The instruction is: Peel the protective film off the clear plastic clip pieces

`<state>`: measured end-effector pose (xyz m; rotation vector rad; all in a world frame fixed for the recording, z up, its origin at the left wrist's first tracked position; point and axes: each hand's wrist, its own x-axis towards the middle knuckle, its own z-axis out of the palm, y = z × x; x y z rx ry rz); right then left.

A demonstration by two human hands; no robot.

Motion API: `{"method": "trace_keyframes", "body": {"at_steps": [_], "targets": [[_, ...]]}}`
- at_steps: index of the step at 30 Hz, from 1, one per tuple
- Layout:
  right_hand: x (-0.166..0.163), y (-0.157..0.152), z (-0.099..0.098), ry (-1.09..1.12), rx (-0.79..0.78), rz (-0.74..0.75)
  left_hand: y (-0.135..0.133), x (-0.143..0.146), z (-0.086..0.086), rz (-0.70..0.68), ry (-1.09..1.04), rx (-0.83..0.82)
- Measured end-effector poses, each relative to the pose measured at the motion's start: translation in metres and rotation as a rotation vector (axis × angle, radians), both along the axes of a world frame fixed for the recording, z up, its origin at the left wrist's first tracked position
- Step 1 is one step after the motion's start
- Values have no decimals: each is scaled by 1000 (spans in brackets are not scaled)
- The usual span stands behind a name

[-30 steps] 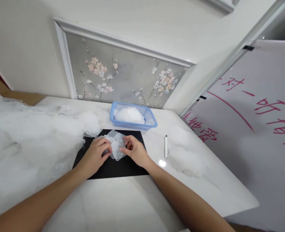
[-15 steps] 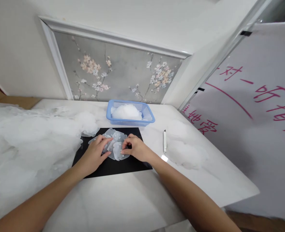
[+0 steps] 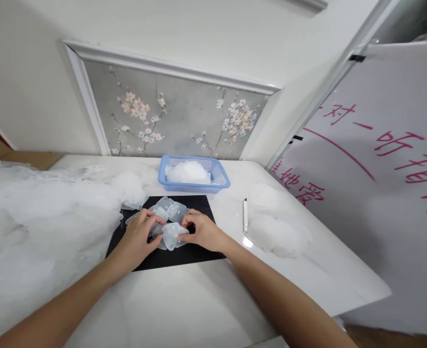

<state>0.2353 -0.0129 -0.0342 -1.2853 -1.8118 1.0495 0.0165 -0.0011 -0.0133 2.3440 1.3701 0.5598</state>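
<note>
Several thin, frosted translucent plastic pieces (image 3: 177,210) with small pale dots lie overlapping on a black mat (image 3: 184,256). My right hand (image 3: 203,233) pinches the right edge of one frosted plastic piece (image 3: 172,234) between thumb and fingers, at the front of the group. At the left side of the group is my left hand (image 3: 140,238), its thumb and index finger apart. The left thumb tip comes close to the pinched piece, and its fingers rest on the pieces behind. Parts of the pieces under both hands are hidden.
A blue plastic basket (image 3: 195,187) holding more whitish pieces stands behind the mat. To the right lies a white-handled cutter (image 3: 245,216). A big heap of translucent pieces (image 3: 46,217) covers the table's left side. A whiteboard (image 3: 390,232) with red writing stands at right.
The front pieces have shifted, and one now lies turned at an angle in my right fingers. My left hand has moved slightly left, leaving a dark gap among the pieces. The view has tilted a little.
</note>
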Motion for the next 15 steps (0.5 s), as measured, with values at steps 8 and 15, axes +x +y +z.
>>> {"method": "trace_keyframes", "body": {"at_steps": [8,15], "targets": [[27,9,5,494,-425,99,4,-2,3,-70,-134,-31],[37,8,7,613,-589,138,-2,-3,3,-102,-43,-106]]}}
